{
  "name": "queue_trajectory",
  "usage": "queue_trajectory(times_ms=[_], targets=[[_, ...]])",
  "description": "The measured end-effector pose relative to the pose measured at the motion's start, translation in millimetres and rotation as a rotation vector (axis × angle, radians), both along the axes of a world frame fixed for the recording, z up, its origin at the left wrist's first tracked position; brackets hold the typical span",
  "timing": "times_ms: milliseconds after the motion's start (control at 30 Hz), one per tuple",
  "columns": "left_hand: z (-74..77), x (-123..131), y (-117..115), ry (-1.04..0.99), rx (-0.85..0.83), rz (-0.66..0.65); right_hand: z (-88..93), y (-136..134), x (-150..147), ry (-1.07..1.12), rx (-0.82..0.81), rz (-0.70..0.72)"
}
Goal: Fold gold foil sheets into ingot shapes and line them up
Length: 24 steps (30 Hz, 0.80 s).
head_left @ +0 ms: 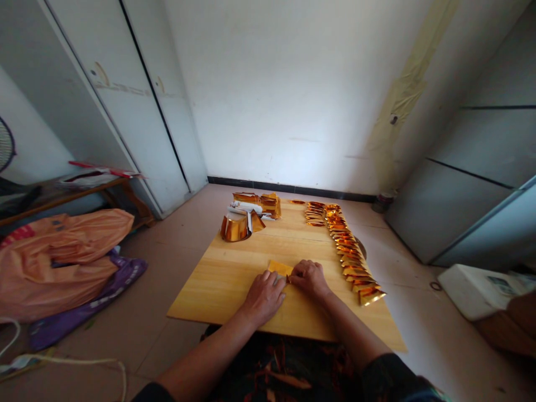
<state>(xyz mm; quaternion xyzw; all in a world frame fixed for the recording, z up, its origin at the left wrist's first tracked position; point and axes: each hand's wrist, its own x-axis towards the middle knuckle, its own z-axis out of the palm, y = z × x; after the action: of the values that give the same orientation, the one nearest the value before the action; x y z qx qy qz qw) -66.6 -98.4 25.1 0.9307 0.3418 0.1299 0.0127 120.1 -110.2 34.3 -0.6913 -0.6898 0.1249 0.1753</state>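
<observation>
A gold foil paper sheet [280, 267] lies flat on the wooden board [226, 279] close to its near edge. My left hand [264, 295] presses on the sheet's near left part. My right hand [309, 277] touches its right edge, fingers curled on the paper. Both hands meet over the sheet, hiding most of it. A long row of folded gold paper pieces [348, 252] runs along the board's right side, from the far edge toward me.
A gold foil roll [235, 226] and a stack of gold sheets [262, 204] sit at the board's far left. Orange and purple bags [62, 257] lie on the floor at left. A white box [473, 290] sits at right. Cabinets line both walls.
</observation>
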Motion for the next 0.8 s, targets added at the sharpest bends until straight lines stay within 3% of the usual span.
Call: queue_trajectory(times_ms=[467, 800], targets=[[-7.0, -2.9, 0.9, 0.029, 0.018, -0.017, -3.9, 3.5, -1.1, -0.005, -0.026, -0.045], [2.0, -2.8, -3.0, 0.049, -0.008, -0.001, -5.2, 7.0, 1.2, 0.077, -0.056, -0.086]])
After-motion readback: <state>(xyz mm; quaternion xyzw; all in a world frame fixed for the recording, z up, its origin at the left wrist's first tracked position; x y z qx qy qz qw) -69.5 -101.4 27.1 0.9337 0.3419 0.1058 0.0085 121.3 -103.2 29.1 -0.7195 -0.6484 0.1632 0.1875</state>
